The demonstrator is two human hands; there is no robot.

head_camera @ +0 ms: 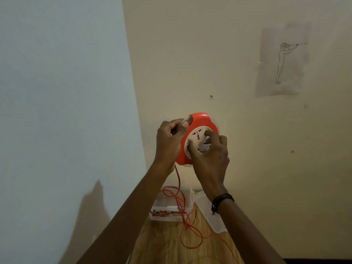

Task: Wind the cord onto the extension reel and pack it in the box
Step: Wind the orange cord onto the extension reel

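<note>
I hold an orange extension reel up in front of the wall at chest height. My left hand grips its left rim, thumb on the orange shell. My right hand has its fingers curled onto the white socket disc at the reel's centre. A thin red cord hangs from the reel's underside and lies in loose loops on the wooden table and across the clear plastic box below.
The box's clear lid lies to the right of the box on the table. A blue-grey wall stands on the left and a cream wall straight ahead, with a taped line drawing at upper right.
</note>
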